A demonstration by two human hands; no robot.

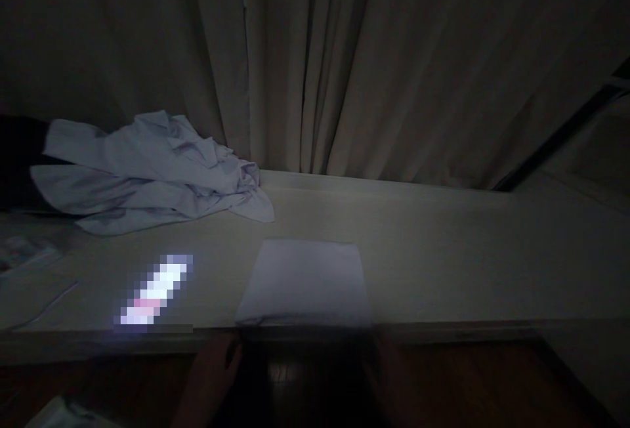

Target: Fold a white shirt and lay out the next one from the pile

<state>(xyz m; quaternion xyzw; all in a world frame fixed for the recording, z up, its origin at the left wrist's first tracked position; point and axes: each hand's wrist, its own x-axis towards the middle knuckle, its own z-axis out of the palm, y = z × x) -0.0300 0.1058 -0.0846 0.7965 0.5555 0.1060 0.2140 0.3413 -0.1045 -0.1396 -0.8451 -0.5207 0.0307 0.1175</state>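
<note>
A folded white cloth [305, 280] lies flat near the front edge of a pale ledge, its sides squared. My left hand [211, 369] is low, just in front of the ledge by the cloth's near left corner, with a dark gap between thumb and fingers and nothing visible in it. Opposite, my right hand [386, 365] is by the near right corner, very dark and smeared, so its fingers cannot be made out. Whether either hand touches the cloth is unclear. A crumpled white garment [162, 169] lies in a heap at the back left.
Long curtains [418, 67] hang behind the ledge [443, 257]. A bright, pixelated lit object [157, 290] lies left of the folded cloth. Something black [20, 162] sits beside the garment, and a thin cord [49, 306] runs along the left. Dark floor [472, 382] shows below.
</note>
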